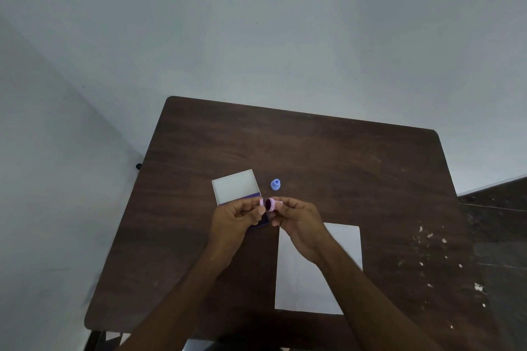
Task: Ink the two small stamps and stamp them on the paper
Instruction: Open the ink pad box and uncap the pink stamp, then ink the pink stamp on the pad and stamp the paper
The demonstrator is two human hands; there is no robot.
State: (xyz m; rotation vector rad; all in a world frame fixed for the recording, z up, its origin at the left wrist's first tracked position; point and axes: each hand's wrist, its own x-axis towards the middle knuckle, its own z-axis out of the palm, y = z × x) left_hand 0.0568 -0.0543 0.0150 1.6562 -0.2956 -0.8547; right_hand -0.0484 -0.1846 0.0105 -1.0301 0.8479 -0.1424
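Both of my hands meet over the middle of the brown table. My right hand pinches a small pink stamp lying sideways, its dark round face turned to the left. My left hand holds a small pink cap right beside that face. A blue stamp stands upright on the table just beyond my fingers. The open ink pad lies under my left hand, its pale lid raised and its purple base mostly hidden. A white paper lies under my right forearm.
The table stands against a pale grey wall. White specks dot the table's right side. Dark floor shows to the right of the table. The table's front edge runs just below the paper.
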